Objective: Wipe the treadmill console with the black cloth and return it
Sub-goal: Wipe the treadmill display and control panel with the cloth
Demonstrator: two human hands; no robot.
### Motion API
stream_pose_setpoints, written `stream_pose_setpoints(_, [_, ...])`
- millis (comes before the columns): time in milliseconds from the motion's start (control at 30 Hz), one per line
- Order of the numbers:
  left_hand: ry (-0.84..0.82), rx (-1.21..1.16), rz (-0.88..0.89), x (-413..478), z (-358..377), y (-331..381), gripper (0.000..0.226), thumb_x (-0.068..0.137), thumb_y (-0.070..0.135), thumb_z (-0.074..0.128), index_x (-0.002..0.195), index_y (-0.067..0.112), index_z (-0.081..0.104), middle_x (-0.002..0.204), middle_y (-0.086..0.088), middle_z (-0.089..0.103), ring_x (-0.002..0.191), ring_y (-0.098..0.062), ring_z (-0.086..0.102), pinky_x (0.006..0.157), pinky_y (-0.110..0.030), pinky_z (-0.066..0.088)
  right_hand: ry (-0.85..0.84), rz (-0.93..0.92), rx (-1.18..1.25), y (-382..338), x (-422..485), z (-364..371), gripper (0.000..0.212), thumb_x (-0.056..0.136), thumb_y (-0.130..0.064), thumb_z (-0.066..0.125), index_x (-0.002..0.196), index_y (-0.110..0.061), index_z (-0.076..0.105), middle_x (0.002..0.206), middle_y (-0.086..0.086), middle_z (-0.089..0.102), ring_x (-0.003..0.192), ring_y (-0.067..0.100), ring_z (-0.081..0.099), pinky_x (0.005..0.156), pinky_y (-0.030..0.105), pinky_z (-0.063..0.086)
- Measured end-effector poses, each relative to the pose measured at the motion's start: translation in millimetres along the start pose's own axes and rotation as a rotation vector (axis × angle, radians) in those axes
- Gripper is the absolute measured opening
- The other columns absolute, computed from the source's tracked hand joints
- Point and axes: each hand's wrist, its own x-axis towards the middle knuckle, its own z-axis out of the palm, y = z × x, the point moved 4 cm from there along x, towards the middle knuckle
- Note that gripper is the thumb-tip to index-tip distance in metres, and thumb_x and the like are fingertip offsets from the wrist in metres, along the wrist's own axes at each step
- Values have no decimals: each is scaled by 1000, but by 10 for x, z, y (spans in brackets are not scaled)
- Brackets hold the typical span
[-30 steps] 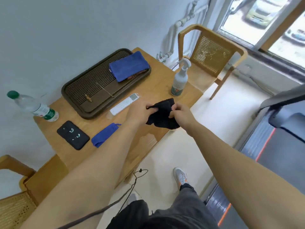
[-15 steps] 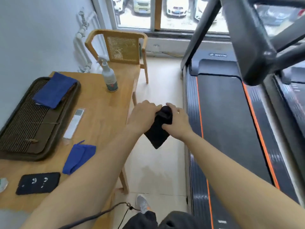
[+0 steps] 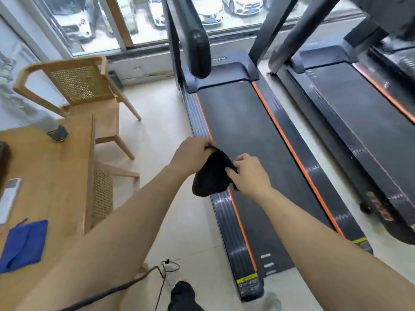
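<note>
I hold a bunched black cloth (image 3: 211,176) in both hands, out in front of me above the left edge of a treadmill. My left hand (image 3: 190,154) pinches its upper left edge. My right hand (image 3: 249,173) grips its right side. The treadmill (image 3: 253,135) runs away from me with a black belt and orange side stripes. One dark handrail (image 3: 196,41) and its uprights rise at the top of the view. The console itself is out of frame.
A wooden table (image 3: 51,167) at the left carries a blue cloth (image 3: 22,243), a white remote (image 3: 9,198) and a blurred spray bottle (image 3: 45,122). Two wicker chairs (image 3: 78,84) stand beside it. A second treadmill (image 3: 359,108) lies at the right. A cable (image 3: 161,270) trails on the floor.
My view has swung right from the table toward the treadmills. Both hands have carried the black cloth away from the table and over the treadmill's edge, and have spread slightly apart on it.
</note>
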Motion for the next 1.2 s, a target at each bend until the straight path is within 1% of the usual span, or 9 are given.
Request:
stream_pose_setpoints(100, [29, 59, 35, 33, 294, 649, 27, 101, 31, 51, 108, 15, 71, 105, -7, 73, 96, -28, 64, 81, -35, 48, 77, -49, 106, 495, -253, -572, 30, 90, -31, 61, 63, -20, 55, 80, -3, 61, 79, 23, 59, 65, 37, 45])
stream_pose_setpoints(200, [79, 46, 67, 97, 496, 1379, 30, 102, 31, 47, 111, 12, 68, 108, -10, 72, 99, -30, 64, 84, -40, 50, 183, -78, 206, 887, -497, -1235, 36, 86, -27, 63, 60, -18, 39, 55, -4, 44, 54, 17, 44, 52, 36, 31])
stream_pose_setpoints(400, [255, 163, 110, 452, 384, 2695, 28, 104, 36, 42, 107, 17, 63, 106, -9, 69, 99, -32, 62, 71, -35, 40, 188, -7, 327, 1721, -536, -2339, 22, 97, -39, 60, 101, -18, 53, 87, -10, 55, 79, 10, 56, 66, 32, 42])
stream_pose_setpoints(500, [293, 225, 90, 700, 237, 3050, 32, 104, 40, 40, 104, 17, 62, 104, -9, 68, 97, -35, 62, 72, -39, 45, 242, 45, 409, 2015, -382, -2776, 19, 96, -41, 60, 95, -21, 59, 93, -5, 62, 91, 20, 60, 70, 31, 41])
stream_pose_setpoints(600, [318, 260, 57, 941, 159, 3219, 38, 103, 46, 40, 95, 15, 61, 95, -8, 67, 91, -33, 60, 68, -38, 42, 263, 51, 428, 2163, -188, -3118, 32, 98, -45, 56, 81, -18, 60, 83, -5, 60, 85, 20, 56, 64, 29, 38])
stream_pose_setpoints(767, [247, 232, -43, 1423, 214, 3295, 48, 103, 53, 36, 85, 16, 61, 85, -3, 62, 84, -28, 58, 72, -40, 50, 252, 14, 497, 2279, 315, -3452, 40, 97, -41, 57, 95, -1, 66, 89, 6, 64, 84, 19, 58, 71, 31, 43])
stream_pose_setpoints(867, [210, 196, -76, 1828, 263, 3225, 49, 103, 53, 34, 69, 22, 51, 79, -1, 58, 87, -31, 60, 77, -42, 52, 265, -21, 540, 2281, 753, -3548, 34, 97, -35, 59, 87, -2, 65, 84, 4, 62, 78, 15, 55, 68, 30, 41])
stream_pose_setpoints(1033, [227, 146, -148, 2823, 27, 2921, 50, 102, 54, 33, 97, 20, 70, 102, -8, 68, 98, -34, 62, 84, -46, 54, 179, -101, 478, 2019, 1910, -3692, 36, 94, -32, 59, 73, -4, 55, 68, 0, 51, 65, 16, 47, 64, 33, 38])
stream_pose_setpoints(1200, [100, 53, -211, 3781, -582, 2775, 47, 101, 52, 41, 91, 15, 69, 91, -3, 68, 89, -28, 62, 76, -38, 51, 22, -73, 398, 1518, 2999, -4069, 21, 95, -27, 58, 84, -9, 63, 76, -1, 63, 72, 16, 57, 65, 31, 43])
